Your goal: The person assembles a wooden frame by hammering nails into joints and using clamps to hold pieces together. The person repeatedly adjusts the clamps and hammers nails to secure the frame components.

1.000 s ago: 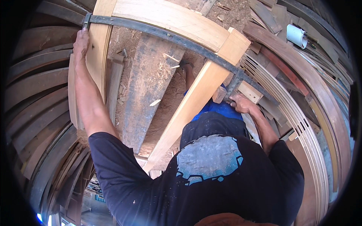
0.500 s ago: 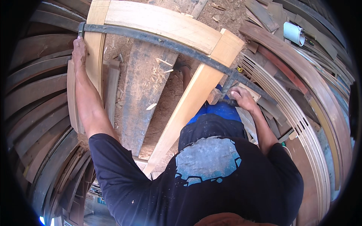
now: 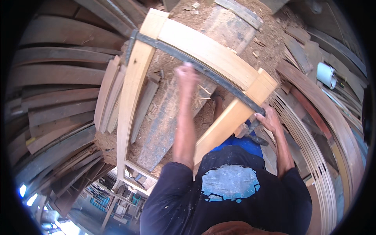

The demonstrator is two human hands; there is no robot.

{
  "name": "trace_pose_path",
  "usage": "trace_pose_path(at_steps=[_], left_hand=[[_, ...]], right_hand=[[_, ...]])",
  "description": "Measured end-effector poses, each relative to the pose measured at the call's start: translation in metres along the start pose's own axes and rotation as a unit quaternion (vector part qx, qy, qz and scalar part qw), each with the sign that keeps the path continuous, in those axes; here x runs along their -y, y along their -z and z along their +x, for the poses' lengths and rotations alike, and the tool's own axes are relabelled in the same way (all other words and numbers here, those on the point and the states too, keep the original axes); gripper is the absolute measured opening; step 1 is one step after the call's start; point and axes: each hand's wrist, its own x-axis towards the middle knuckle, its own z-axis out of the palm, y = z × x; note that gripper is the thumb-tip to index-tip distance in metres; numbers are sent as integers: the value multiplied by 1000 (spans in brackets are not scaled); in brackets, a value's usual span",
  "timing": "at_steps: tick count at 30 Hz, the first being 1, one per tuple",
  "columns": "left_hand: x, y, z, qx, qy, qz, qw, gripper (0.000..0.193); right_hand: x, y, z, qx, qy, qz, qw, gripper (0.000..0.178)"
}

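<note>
**Ana:** Across the top of the pale, curved wooden frame (image 3: 184, 78) runs a long dark metal bar clamp (image 3: 196, 64), and both hands are on it. The left hand (image 3: 187, 78) sits at mid-bar with its fingers folded over the metal; it's blurred, so how firm that grip is, I can't tell.

**Ben:** And the right hand (image 3: 270, 119) is down at the clamp's near end, just past the corner joint (image 3: 260, 84), curled around the screw handle (image 3: 252, 127). Closed grip there, palm wrapped over the dark metal.

**Ana:** If this is tightening, my advice: keep the bar lying flat along the top rail, squarely across both joints, steady it with the left hand, and turn the screw slowly so the corners seat without skewing.

**Ben:** Agreed. Watch the far jaw at the upper-left corner (image 3: 135, 37) too; it hooks over the end of the left upright (image 3: 131, 98) and looks square from here.

**Ana:** The frame itself is fresh, light timber: a bowed top rail, two long uprights, a thin cross rail (image 3: 135, 172) at the bottom. It stands out against the grey, weathered planks (image 3: 58, 74) stacked to the left.

**Ben:** It lies over a sawdust-covered floor (image 3: 235, 35), across a worn grey board (image 3: 164, 129), right in front of the person's dark shirt (image 3: 235, 196). Curved wooden strips (image 3: 309, 156) pile up on the right, with a white tube (image 3: 326, 74) beyond.
</note>
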Motion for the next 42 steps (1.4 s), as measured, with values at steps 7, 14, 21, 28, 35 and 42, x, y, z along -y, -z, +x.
trace_pose_path(at_steps=[7,14,21,28,35,42], left_hand=[[113,-69,14,119,-42,-147,981,45],[94,-68,2,131,-29,-215,967,44],[99,-58,1,169,-11,-232,958,51],[97,-58,2,159,19,-244,956,48],[96,-59,-6,167,13,-258,951,37],[65,-34,-6,206,44,-100,972,40]], right_hand=[[2,-3,-2,-7,-23,-30,999,47],[4,2,0,17,-9,-1,1000,44],[-5,-5,-14,24,-27,-2,999,38],[2,6,-4,57,-27,6,998,39],[-10,6,2,65,-1,20,998,31],[-22,2,7,92,38,39,994,48]])
